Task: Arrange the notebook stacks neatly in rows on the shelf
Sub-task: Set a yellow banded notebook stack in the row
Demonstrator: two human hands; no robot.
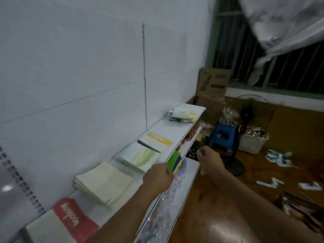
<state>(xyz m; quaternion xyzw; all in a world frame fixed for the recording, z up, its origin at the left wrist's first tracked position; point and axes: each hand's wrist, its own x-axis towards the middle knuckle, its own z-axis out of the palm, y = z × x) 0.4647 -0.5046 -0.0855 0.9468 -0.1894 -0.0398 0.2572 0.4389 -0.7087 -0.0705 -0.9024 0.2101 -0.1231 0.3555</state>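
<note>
A white top shelf [177, 130] runs along the wall and carries several notebook stacks. Nearest is a red-covered notebook stack [75, 220], then a cream stack [105, 183], then a green-and-yellow stack [143, 155] with a dark pen [149, 146] lying across it. An untidy pile of notebooks [184, 114] sits at the far end. My left hand [157, 178] is curled at the shelf's front edge, against a green, blue and yellow pack [175, 160] under the top shelf; blur hides whether it grips anything. My right hand [206, 156] hangs in front of the shelf, fingers curled, holding nothing.
A spiral-bound pad [15, 172] leans at the far left. The lower shelf [185, 183] holds plastic-wrapped goods. On the wooden floor to the right stand a blue stool [222, 137], a white basket [252, 141], cardboard boxes [213, 85] and scattered papers.
</note>
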